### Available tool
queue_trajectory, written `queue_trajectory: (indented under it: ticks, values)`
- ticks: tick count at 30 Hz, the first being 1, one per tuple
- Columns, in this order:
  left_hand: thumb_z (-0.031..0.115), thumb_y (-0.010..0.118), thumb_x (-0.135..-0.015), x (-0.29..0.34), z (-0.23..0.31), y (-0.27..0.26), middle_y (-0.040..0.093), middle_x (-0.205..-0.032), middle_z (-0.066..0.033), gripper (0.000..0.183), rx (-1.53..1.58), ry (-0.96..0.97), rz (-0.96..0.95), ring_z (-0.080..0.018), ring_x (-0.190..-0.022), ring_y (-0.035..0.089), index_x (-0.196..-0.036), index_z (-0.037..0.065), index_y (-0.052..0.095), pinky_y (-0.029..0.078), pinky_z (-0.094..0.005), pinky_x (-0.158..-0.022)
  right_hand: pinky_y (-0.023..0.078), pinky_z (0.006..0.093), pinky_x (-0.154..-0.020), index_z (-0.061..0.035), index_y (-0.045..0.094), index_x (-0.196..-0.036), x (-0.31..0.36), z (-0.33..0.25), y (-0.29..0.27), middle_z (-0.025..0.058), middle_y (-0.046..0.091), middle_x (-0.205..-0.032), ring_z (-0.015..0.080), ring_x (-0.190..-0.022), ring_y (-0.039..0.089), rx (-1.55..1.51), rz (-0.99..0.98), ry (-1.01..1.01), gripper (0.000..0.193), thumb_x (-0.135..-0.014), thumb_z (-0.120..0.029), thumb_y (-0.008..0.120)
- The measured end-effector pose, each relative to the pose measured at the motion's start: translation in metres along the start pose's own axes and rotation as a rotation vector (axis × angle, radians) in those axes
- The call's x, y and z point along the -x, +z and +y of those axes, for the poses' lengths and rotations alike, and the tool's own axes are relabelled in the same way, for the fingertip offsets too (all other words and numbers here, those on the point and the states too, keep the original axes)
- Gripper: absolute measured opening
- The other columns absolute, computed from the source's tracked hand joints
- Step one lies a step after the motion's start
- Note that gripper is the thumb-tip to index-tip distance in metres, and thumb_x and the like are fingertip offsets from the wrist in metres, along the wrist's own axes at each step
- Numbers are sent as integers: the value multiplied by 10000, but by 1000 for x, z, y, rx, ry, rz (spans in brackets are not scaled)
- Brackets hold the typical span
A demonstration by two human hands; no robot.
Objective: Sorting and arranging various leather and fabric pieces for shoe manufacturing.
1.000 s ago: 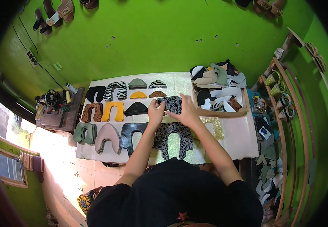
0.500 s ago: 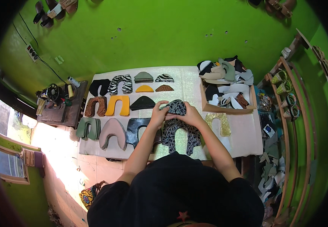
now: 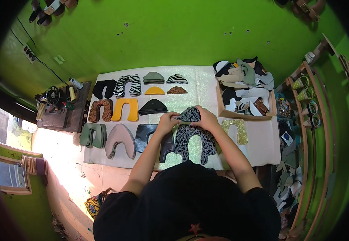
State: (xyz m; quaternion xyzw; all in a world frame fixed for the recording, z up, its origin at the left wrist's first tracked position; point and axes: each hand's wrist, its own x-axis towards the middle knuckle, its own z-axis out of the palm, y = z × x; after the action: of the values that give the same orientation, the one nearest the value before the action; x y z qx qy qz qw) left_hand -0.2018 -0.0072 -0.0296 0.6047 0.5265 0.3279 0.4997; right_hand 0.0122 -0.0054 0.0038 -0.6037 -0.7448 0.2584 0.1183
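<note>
Wall (image 3: 174, 36): green, with a few small holes, behind the table.
Table (image 3: 257, 146): pale covering, cut pieces set out in loose rows.
Held half-moon (image 3: 189, 115): black with grey lines, curved edge away from the person; just beyond the matching arch. Single layer or stack, cannot tell; contact with the table, cannot tell.
Left hand (image 3: 169, 122): fingers closed in on the left end of the held half-moon.
Right hand (image 3: 207, 119): fingers bent around the right end of the same half-moon, thumb toward its near edge.
Matching arch (image 3: 181, 141): same black and grey pattern, flat between the forearms, legs toward the person.
Left of the arch: shiny black arch (image 3: 142, 138), partly behind the left forearm; then pink arch (image 3: 120, 134); then green arch (image 3: 88, 134).
Right of the arch: gold arch (image 3: 242, 130), near the right forearm.
Nearest half-moon: black half-moon stack (image 3: 153, 107), up and left of the left hand.
Middle row, left: yellow arch (image 3: 119, 105) beside spotted brown arch (image 3: 94, 111).
Box (image 3: 243, 115): far right of the table, heaped with mixed scraps (image 3: 247, 76).
Left side: sewing machine (image 3: 54, 95) on its own stand (image 3: 58, 120).
</note>
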Motion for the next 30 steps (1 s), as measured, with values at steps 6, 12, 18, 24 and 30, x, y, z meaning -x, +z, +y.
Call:
queue_trajectory:
  ticks: [6, 12, 18, 24, 30]
  values:
    - [61, 696, -642, -33, -6, 5, 613, -752, -114, 349, -210, 90, 206, -125, -584, 551, -977, 24, 608, 458, -256, -575, 458, 399, -780, 8, 311, -1217, -39, 12, 9, 221, 524, -1047, 351, -974, 539, 90, 72, -90, 855, -596, -372, 758]
    - [77, 661, -662, -52, -4, 2, 611, -857, -137, 273, -511, 115, 299, -272, -761, 570, -929, 48, 619, 462, -361, -692, 456, 390, -796, 22, 322, -1178, -74, 11, 21, 223, 502, -1045, 349, -952, 541, 81, -31, -24, 736, -642, -285, 722]
    - [93, 657, -640, -49, -3, -10, 581, -967, -75, 270, -770, 72, 390, -267, -955, 488, -908, 107, 631, 418, -385, -762, 453, 403, -803, -5, 351, -1154, -90, 20, 34, 193, 502, -1037, 331, -977, 519, 195, -124, 9, 674, -654, -271, 718]
    - [106, 627, -657, -43, -7, -21, 524, -1055, -49, 236, -729, 74, 481, -259, -1057, 398, -892, 126, 637, 298, -458, -857, 437, 400, -831, -28, 331, -1215, -92, 13, 32, 195, 484, -1083, 333, -1023, 488, 192, -155, 46, 735, -651, -275, 732]
    - [135, 560, -743, -37, 0, 26, 489, -1154, -65, 227, -893, 164, 255, -229, -1179, 356, -963, 106, 609, 189, -554, -955, 431, 393, -837, -46, 323, -1260, -91, 14, 34, 197, 475, -1089, 339, -1029, 479, 187, -150, 67, 801, -627, -284, 752]
